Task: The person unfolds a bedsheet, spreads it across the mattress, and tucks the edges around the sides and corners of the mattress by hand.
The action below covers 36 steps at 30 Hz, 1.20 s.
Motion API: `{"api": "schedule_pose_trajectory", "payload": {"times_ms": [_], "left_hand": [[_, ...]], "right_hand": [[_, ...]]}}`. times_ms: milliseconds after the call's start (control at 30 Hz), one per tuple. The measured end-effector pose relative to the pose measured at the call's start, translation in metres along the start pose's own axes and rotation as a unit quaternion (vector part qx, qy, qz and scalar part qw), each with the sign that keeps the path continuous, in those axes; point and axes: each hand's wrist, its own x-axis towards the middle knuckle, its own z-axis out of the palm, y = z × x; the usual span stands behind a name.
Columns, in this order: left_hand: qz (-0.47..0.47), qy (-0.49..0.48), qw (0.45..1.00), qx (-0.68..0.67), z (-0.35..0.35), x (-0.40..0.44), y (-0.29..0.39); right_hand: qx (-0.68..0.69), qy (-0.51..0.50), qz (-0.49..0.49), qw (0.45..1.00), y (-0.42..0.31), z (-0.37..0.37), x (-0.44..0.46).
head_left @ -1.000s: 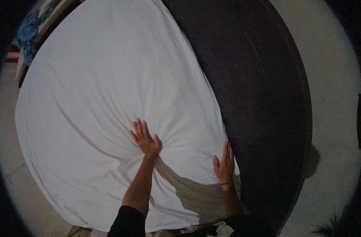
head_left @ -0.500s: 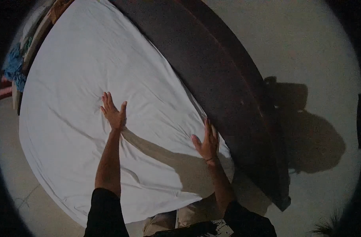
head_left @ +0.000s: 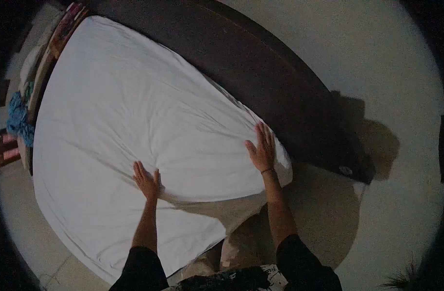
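Observation:
A white sheet (head_left: 91,106) spreads over a mattress-like surface, with creases fanning out around my hands. My left hand (head_left: 147,182) lies on the middle of the sheet, palm down and fingers apart. Close to the sheet's right edge, my right hand (head_left: 263,151) rests on the fabric with its thumb spread away from the fingers. Beyond that edge runs a long dark brown panel (head_left: 222,53), which looks like a headboard. Neither hand has anything in its grip.
At the far left, a bunched blue cloth (head_left: 19,119) hangs by a wooden edge (head_left: 46,77). Something pink and red (head_left: 9,150) sits below it. Pale floor (head_left: 52,257) shows at the lower left, and dark bristly strands (head_left: 401,280) at the lower right.
My left hand has come back toward my body across the sheet. My right hand sits slightly higher in view along the sheet's edge. The camera view has turned somewhat.

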Motion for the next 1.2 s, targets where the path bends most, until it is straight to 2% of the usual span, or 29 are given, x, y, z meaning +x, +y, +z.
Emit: {"api": "schedule_pose_trajectory", "payload": {"times_ms": [33, 100, 133, 233, 267, 300, 333, 367, 467, 567, 600, 633, 667, 700, 733, 833, 933, 1000, 1033, 1100, 1133, 1200], "left_hand": [[0.000, 0.000, 1.000, -0.007, -0.004, -0.017, 0.002], [0.015, -0.017, 0.999, -0.033, -0.013, -0.044, 0.015], [0.039, -0.024, 0.998, -0.045, -0.008, -0.081, 0.036], [0.176, -0.108, 0.975, -0.081, -0.006, -0.137, 0.071], [0.213, -0.118, 0.958, -0.148, -0.007, -0.150, 0.092], [0.251, -0.130, 0.948, -0.146, -0.008, -0.162, 0.113], [0.269, -0.184, 0.930, -0.167, -0.017, -0.167, 0.138], [0.290, -0.177, 0.928, -0.157, -0.006, -0.172, 0.155], [0.350, -0.168, 0.912, -0.129, 0.011, -0.190, 0.175], [0.359, -0.199, 0.901, -0.137, 0.016, -0.189, 0.178], [0.352, -0.226, 0.896, -0.147, 0.011, -0.187, 0.181], [0.343, -0.251, 0.891, -0.157, 0.010, -0.183, 0.188], [0.382, -0.263, 0.866, -0.186, 0.007, -0.176, 0.191], [0.419, -0.274, 0.839, -0.213, 0.004, -0.167, 0.194], [0.453, -0.287, 0.810, -0.239, 0.001, -0.162, 0.196], [0.492, -0.465, 0.712, -0.187, -0.002, -0.142, 0.218], [0.381, -0.517, 0.756, -0.123, -0.008, -0.123, 0.257], [0.377, -0.369, 0.814, -0.244, 0.020, -0.097, 0.276], [0.438, -0.220, 0.853, -0.178, 0.027, -0.078, 0.294], [0.392, -0.162, 0.895, -0.141, 0.024, -0.029, 0.341], [0.389, -0.091, 0.909, -0.119, 0.026, -0.013, 0.361], [0.413, -0.087, 0.903, -0.085, 0.046, 0.014, 0.374]], "right_hand": [[-0.035, 0.013, 0.026, 0.999, 0.008, -0.001, -0.013], [-0.012, 0.012, 0.146, 0.989, 0.021, 0.002, -0.028], [0.014, 0.023, 0.208, 0.978, 0.050, 0.004, -0.062], [0.111, 0.012, 0.232, 0.966, 0.084, 0.010, -0.075], [0.165, 0.072, 0.193, 0.965, 0.098, 0.020, -0.076], [0.235, 0.051, 0.236, 0.942, 0.108, 0.021, -0.075], [0.304, 0.029, 0.276, 0.911, 0.118, 0.024, -0.073], [0.368, 0.000, 0.307, 0.878, 0.125, 0.029, -0.062], [0.451, 0.001, 0.356, 0.818, 0.117, -0.002, -0.069], [0.392, 0.084, 0.471, 0.786, 0.173, 0.053, -0.119], [0.485, 0.076, 0.564, 0.664, 0.152, 0.033, -0.118], [0.546, 0.090, 0.652, 0.519, 0.128, 0.011, -0.116], [0.575, 0.109, 0.671, 0.455, 0.125, 0.009, -0.119], [0.592, 0.118, 0.670, 0.433, 0.126, 0.011, -0.125], [0.605, 0.128, 0.661, 0.425, 0.129, 0.015, -0.131], [0.614, 0.148, 0.632, 0.449, 0.148, 0.027, -0.135], [0.611, 0.157, 0.612, 0.477, 0.164, 0.031, -0.127], [0.606, 0.160, 0.605, 0.491, 0.172, 0.035, -0.122], [0.602, 0.163, 0.603, 0.497, 0.174, 0.037, -0.121], [0.593, 0.172, 0.606, 0.502, 0.173, 0.042, -0.127], [0.588, 0.177, 0.608, 0.503, 0.172, 0.044, -0.133], [0.579, 0.181, 0.612, 0.507, 0.167, 0.048, -0.139]]}}
